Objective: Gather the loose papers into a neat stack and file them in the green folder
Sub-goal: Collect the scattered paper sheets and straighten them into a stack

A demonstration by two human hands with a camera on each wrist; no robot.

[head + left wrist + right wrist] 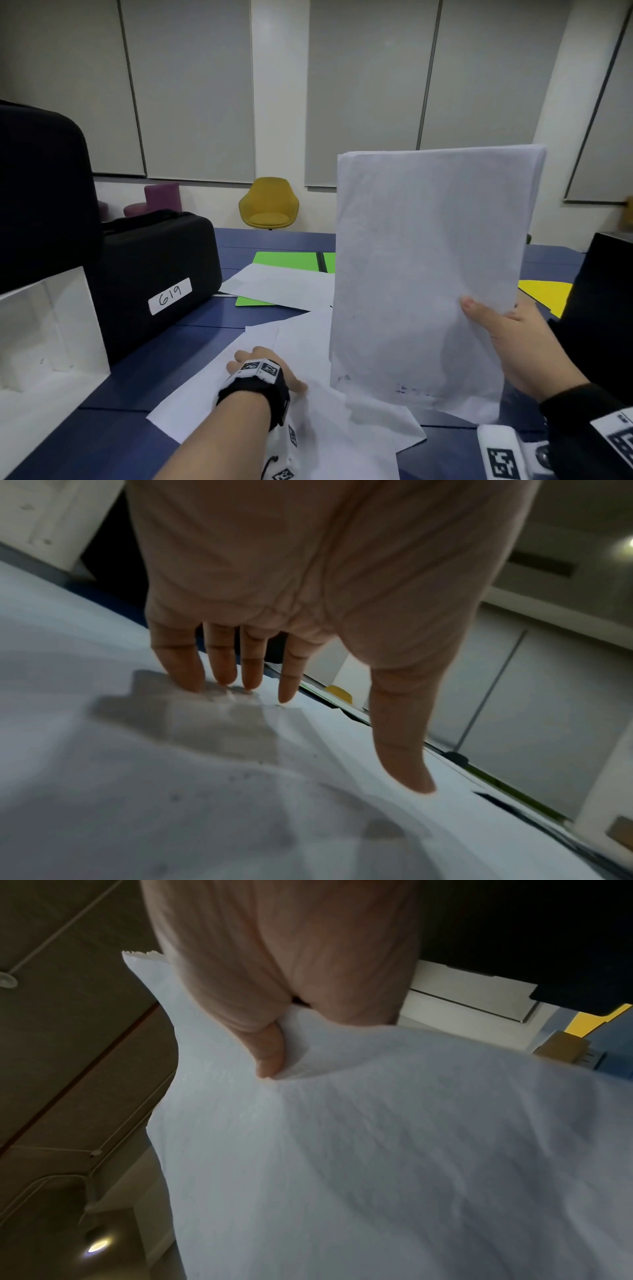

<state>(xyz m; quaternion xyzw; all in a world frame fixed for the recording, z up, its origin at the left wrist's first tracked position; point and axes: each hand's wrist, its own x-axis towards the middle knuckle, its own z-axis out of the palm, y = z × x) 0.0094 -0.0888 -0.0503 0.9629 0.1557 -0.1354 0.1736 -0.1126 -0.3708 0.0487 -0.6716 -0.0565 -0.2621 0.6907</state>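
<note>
My right hand [493, 325] pinches a stack of white papers [424, 274] by its right edge and holds it upright above the table; the thumb [268, 1053] lies on the near face of the papers [377, 1150]. My left hand [260, 363] rests flat, fingers [222, 666] straight and spread, on loose white sheets [219, 387] lying on the blue table [164, 346]; the sheets [171, 777] look crumpled under it. The green folder [291, 262] lies further back, partly covered by another white sheet [284, 284] and hidden on its right by the held stack.
Two black cases [154, 270] stand at the left, one labelled 619, beside a white box [44, 342]. A yellow folder [544, 294] lies at the right next to a dark object [606, 308]. A yellow chair [269, 204] stands beyond the table.
</note>
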